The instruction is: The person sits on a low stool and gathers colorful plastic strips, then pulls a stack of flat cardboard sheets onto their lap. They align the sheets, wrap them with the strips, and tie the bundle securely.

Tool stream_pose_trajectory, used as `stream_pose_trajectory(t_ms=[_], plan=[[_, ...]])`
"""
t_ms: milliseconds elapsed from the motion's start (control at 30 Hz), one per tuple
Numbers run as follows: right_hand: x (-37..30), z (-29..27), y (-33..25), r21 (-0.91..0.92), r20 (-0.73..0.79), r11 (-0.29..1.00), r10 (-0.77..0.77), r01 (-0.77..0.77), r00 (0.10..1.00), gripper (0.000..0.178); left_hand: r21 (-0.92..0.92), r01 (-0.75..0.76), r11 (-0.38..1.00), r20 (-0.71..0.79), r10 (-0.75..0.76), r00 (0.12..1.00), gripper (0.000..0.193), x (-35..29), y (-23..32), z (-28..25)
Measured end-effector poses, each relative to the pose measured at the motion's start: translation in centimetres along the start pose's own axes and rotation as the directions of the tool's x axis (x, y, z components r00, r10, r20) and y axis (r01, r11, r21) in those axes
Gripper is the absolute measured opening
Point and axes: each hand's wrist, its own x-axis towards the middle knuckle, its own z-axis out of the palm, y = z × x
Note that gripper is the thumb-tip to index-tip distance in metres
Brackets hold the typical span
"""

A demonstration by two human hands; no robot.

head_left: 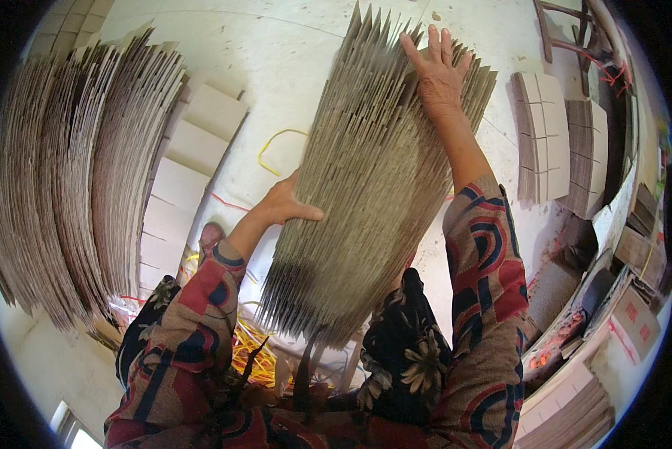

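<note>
A tall stack of flat grey-brown cardboard sheets [366, 172] stands in front of me between my knees, its many thin edges facing up. My left hand [287, 202] grips the stack's left side, the thumb lying over the edges and the other fingers mostly hidden behind it. At the far right part of the same stack, my right hand [438, 75] lies flat on top with its fingers stretched and spread. The sheets fan apart a little at the far end.
A large bank of cardboard sheets [81, 172] stands at the left, with pale slotted cardboard pieces [178, 179] beside it. Smaller cardboard stacks [542, 138] rest on the floor at the right. A yellow strap [265, 150] lies left of my stack; tangled yellow strapping [253, 359] is near my legs.
</note>
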Motion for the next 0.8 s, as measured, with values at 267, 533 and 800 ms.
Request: stream_pose_trajectory(t_ms=[267, 533, 800], plan=[[0.4, 0.8, 0.2, -0.030, 0.058, 0.991, -0.127, 0.129, 0.990, 0.025, 0.013, 0.014, 1.000, 0.003, -0.014, 1.000, 0.106, -0.1, -0.1, -0.1], [1.6, -1.4, -0.8, 0.049, 0.157, 0.986, -0.166, 0.160, 0.974, 0.080, 0.018, -0.004, 1.000, -0.004, 0.004, 1.000, 0.110, -0.1, 0.4, -0.1], [2.3, -1.0, -1.2, 0.038, 0.188, 0.983, -0.185, 0.182, 0.964, 0.062, -0.021, 0.009, 1.000, 0.019, -0.008, 1.000, 0.113, 0.0, 0.4, 0.0]])
